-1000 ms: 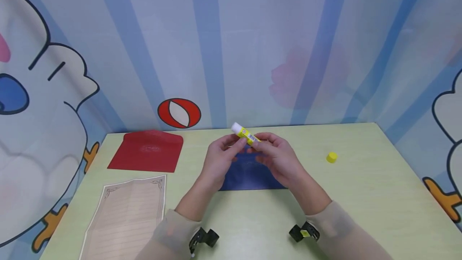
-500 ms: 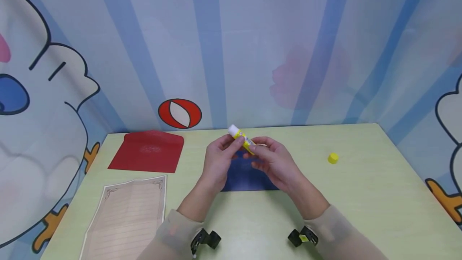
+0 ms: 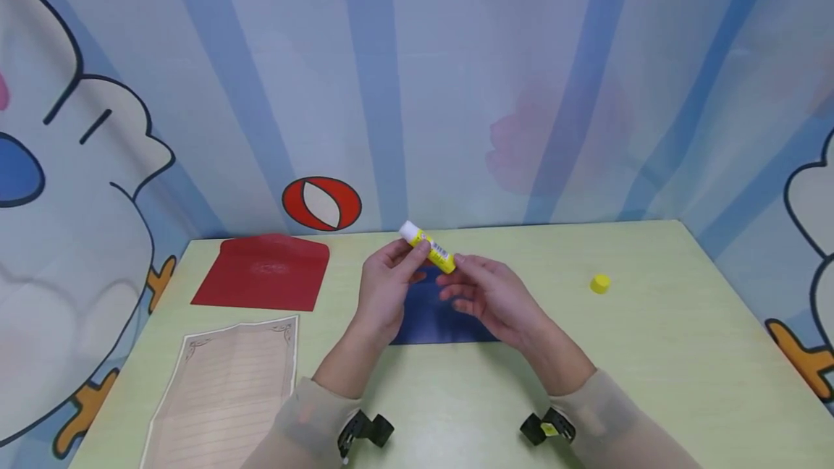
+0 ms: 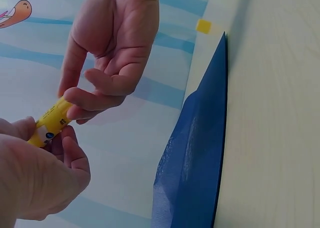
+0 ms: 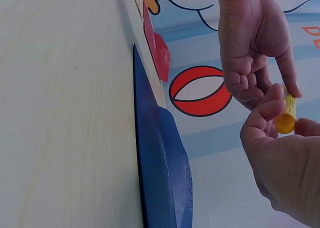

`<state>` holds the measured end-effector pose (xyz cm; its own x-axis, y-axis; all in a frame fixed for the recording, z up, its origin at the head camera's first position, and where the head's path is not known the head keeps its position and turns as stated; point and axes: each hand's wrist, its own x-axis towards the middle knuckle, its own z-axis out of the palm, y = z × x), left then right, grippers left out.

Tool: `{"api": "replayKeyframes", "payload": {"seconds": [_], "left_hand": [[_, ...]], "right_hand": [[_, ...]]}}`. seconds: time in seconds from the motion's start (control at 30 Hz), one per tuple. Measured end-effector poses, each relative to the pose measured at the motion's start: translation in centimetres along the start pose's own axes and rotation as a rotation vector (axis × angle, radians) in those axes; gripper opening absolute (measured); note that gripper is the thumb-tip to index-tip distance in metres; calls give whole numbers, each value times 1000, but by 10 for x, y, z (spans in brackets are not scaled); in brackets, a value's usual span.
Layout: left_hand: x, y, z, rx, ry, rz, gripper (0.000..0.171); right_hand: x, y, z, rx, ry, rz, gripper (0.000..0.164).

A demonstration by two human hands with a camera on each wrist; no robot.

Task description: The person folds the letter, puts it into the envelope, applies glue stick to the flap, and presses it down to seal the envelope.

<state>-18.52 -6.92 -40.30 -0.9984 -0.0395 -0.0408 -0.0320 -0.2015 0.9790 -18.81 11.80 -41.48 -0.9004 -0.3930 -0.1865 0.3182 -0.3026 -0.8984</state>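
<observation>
A yellow glue stick (image 3: 440, 258) with a white end is held tilted above the blue envelope (image 3: 426, 320), its white end up and to the left. My left hand (image 3: 383, 292) pinches the tube near the white end between thumb and fingers. At the lower yellow end, my right hand (image 3: 498, 299) pinches the base with thumb and fingertips, as the right wrist view shows of the glue stick (image 5: 286, 122). The blue envelope lies on the table with its flap raised in the left wrist view, partly hidden behind both hands. Its yellow cap (image 3: 600, 284) stands apart on the right.
A red envelope (image 3: 267, 277) lies at the table's back left. In front of it is a lined sheet of letter paper (image 3: 228, 389) with a decorated border. A cartoon-printed backdrop (image 3: 449, 93) rises behind the table (image 3: 684, 353).
Both hands have shifted slightly left with the glue stick. The right fingers have slid to its lower end, so more of the yellow tube shows. Envelopes, paper and cap stay put.
</observation>
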Motion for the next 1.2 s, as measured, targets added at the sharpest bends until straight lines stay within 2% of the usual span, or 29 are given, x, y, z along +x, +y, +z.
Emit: {"api": "replayKeyframes", "payload": {"seconds": [0.2, 0.47, 0.57, 0.73, 0.8, 0.93, 1.07, 1.2], "left_hand": [[-2, 0, 2, 1, 10, 6, 42], [-2, -1, 2, 1, 28, 14, 38], [-2, -1, 2, -1, 31, 15, 38], [-2, -1, 2, 4, 20, 17, 39], [-2, -2, 2, 10, 16, 19, 40], [-2, -1, 3, 16, 14, 21, 40], [-2, -1, 3, 20, 19, 18, 39], [-3, -2, 2, 20, 23, 15, 38]], "right_hand": [[1, 3, 2, -18, 43, -61, 33], [2, 9, 5, -206, 127, -253, 30], [3, 9, 5, -198, 115, -225, 35], [2, 7, 4, -73, 40, -80, 49], [1, 7, 4, -34, 26, -57, 48], [2, 7, 4, -38, 31, -92, 36], [2, 9, 4, -149, 70, -181, 27], [3, 13, 4, -247, 120, -263, 29]]}}
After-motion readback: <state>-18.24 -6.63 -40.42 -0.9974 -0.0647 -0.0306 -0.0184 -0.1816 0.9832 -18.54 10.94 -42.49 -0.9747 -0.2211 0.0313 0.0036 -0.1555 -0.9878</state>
